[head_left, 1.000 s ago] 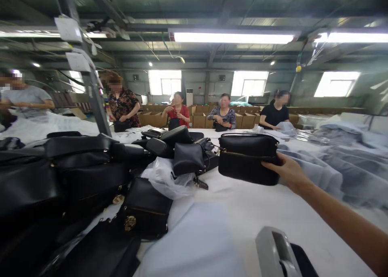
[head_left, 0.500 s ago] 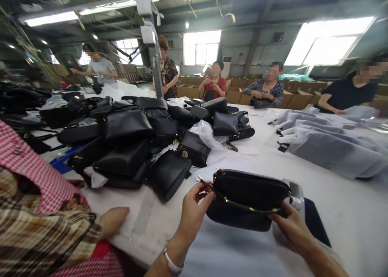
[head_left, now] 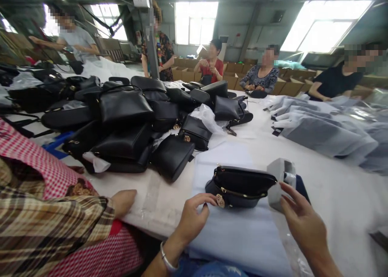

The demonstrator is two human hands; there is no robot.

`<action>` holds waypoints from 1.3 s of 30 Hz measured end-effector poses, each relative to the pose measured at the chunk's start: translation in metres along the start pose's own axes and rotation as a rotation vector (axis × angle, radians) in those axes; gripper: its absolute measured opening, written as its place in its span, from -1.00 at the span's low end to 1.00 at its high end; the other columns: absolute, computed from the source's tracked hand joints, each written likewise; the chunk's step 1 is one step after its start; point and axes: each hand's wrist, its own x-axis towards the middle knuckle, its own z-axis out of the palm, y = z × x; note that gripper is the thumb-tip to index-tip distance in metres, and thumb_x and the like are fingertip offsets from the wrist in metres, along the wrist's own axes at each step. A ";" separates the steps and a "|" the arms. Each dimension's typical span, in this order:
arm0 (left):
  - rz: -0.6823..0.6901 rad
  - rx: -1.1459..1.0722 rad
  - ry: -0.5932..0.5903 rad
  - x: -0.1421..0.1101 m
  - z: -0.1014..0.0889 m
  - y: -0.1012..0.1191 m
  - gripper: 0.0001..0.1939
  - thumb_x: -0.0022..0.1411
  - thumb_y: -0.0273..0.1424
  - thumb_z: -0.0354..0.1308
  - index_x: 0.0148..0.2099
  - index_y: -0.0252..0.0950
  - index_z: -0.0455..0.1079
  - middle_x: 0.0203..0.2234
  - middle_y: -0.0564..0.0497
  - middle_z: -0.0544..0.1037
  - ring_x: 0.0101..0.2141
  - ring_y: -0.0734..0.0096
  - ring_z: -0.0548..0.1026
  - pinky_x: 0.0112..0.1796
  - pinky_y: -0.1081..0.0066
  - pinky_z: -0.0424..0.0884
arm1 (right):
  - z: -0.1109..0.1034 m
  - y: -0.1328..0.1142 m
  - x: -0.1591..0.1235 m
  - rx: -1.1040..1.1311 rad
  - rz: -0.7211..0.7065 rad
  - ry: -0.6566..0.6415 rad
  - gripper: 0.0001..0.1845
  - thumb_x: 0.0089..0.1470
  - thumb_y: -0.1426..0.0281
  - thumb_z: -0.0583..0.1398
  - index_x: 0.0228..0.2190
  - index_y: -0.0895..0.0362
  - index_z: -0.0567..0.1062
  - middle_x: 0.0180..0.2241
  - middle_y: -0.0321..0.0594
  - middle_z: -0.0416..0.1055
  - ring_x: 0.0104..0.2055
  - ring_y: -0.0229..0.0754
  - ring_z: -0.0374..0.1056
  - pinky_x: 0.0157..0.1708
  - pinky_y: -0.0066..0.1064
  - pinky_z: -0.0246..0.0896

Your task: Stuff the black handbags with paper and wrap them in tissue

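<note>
A black handbag (head_left: 242, 186) with gold zips stands upright on pale sheeting in front of me. Its top looks unzipped, with a dark interior showing. At its left end hangs a round gold charm (head_left: 220, 201). My left hand (head_left: 194, 214) reaches that charm with its fingertips; thumb and forefinger are apart. Just off the bag's right end is my right hand (head_left: 303, 222), fingers spread and nothing held. Behind the right fingers sits a grey-white object (head_left: 277, 168) whose kind I cannot make out, partly covering a dark flat piece (head_left: 303, 189).
Black handbags (head_left: 125, 107) are heaped at left and centre, with crumpled white wrapping (head_left: 207, 117) among them. Bags in whitish covers (head_left: 321, 133) lie in a row at right. A co-worker's hand (head_left: 124, 202) rests at the near left edge. Several people work across the table (head_left: 342, 200).
The bag has gone from tilted in both hands to standing on the sheeting. My right hand has let go and moved slightly right. The charm now hangs in front. The view has tipped downward.
</note>
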 end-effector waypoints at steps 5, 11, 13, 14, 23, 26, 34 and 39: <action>-0.047 0.180 0.253 0.017 -0.035 -0.013 -0.78 0.29 -0.44 0.02 -0.13 -0.26 0.49 -0.26 -0.03 0.63 -0.26 0.36 0.60 -0.20 0.39 0.52 | -0.003 -0.055 -0.009 -0.139 -0.328 0.113 -0.67 0.21 0.21 0.12 -0.05 0.00 0.51 -0.02 -0.25 0.50 -0.03 -0.03 0.46 0.04 -0.21 0.34; -0.076 0.512 0.489 0.001 -0.116 -0.031 -0.76 0.25 -0.39 0.08 -0.07 -0.23 0.48 -0.12 -0.09 0.58 -0.10 0.23 0.52 -0.04 0.22 0.45 | 0.024 -0.065 -0.021 0.015 -0.673 -0.156 -0.69 0.21 0.28 0.10 -0.05 -0.01 0.52 -0.09 -0.29 0.54 -0.20 -0.16 0.54 -0.05 -0.42 0.43; -0.089 0.565 0.524 -0.005 -0.134 -0.033 -0.76 0.24 -0.39 0.08 -0.07 -0.26 0.48 -0.12 -0.13 0.58 -0.08 0.20 0.52 -0.04 0.19 0.45 | 0.038 -0.068 -0.026 0.101 -0.689 -0.243 -0.70 0.20 0.30 0.11 -0.09 -0.01 0.55 -0.11 -0.28 0.56 -0.20 -0.16 0.54 -0.10 -0.47 0.45; -0.090 0.579 0.524 -0.006 -0.138 -0.032 -0.76 0.25 -0.38 0.07 -0.06 -0.27 0.47 -0.13 -0.14 0.58 -0.10 0.20 0.53 -0.06 0.20 0.46 | 0.045 -0.071 -0.029 0.134 -0.673 -0.289 -0.70 0.19 0.31 0.11 -0.10 -0.01 0.56 -0.12 -0.27 0.56 -0.18 -0.15 0.54 -0.10 -0.47 0.45; 0.107 1.025 0.144 0.065 -0.089 -0.016 -0.39 0.18 -0.43 0.23 0.26 -0.08 0.22 0.30 -0.10 0.19 0.30 0.02 0.07 0.25 -0.09 0.01 | 0.078 -0.114 -0.042 0.356 -0.566 -0.721 -0.63 0.23 0.48 0.03 -0.05 0.04 0.55 -0.06 -0.13 0.53 -0.04 -0.14 0.47 -0.03 -0.43 0.38; -0.062 1.272 0.146 0.089 -0.088 -0.026 -0.12 0.09 -0.46 0.30 0.38 -0.12 -0.02 0.37 -0.21 -0.05 0.33 -0.18 -0.13 0.20 -0.24 -0.03 | 0.076 -0.116 -0.041 0.408 -0.565 -0.753 -0.61 0.21 0.52 0.02 -0.04 0.05 0.53 -0.07 -0.11 0.53 -0.04 -0.17 0.47 -0.03 -0.45 0.36; -0.057 1.207 0.199 0.059 -0.127 -0.044 -0.30 0.27 -0.51 0.05 0.39 -0.10 -0.06 0.37 -0.07 0.01 0.34 0.03 -0.06 0.21 -0.01 0.14 | 0.073 -0.098 -0.048 0.476 -0.539 -0.826 -0.63 0.20 0.54 0.00 -0.07 0.09 0.49 -0.13 -0.12 0.53 -0.08 -0.19 0.46 -0.04 -0.50 0.31; -0.080 1.078 0.365 0.038 -0.166 -0.042 -0.40 0.34 -0.43 -0.04 0.38 -0.10 -0.04 0.31 -0.04 0.17 0.26 0.24 0.19 0.21 0.19 0.21 | 0.081 -0.091 -0.056 0.512 -0.557 -0.891 -0.64 0.16 0.54 -0.01 -0.16 0.09 0.51 -0.27 -0.16 0.54 -0.25 -0.21 0.48 -0.21 -0.50 0.32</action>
